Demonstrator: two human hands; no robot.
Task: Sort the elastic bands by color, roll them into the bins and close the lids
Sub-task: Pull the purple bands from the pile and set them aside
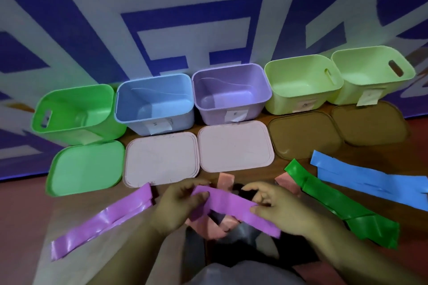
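Purple band (229,203) stretches left to right, pinched by left hand (178,206) and right hand (278,210).

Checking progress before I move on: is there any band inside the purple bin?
No, the purple bin is bare inside; the left hand and right hand hold a purple band.

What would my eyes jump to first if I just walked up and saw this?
The left hand and right hand in the middle, holding a shiny purple band between them. Behind them stands a row of open bins, from the bright green bin on the left to a pale green bin far right, with lids lying flat in front. A green band and blue band lie on the right.
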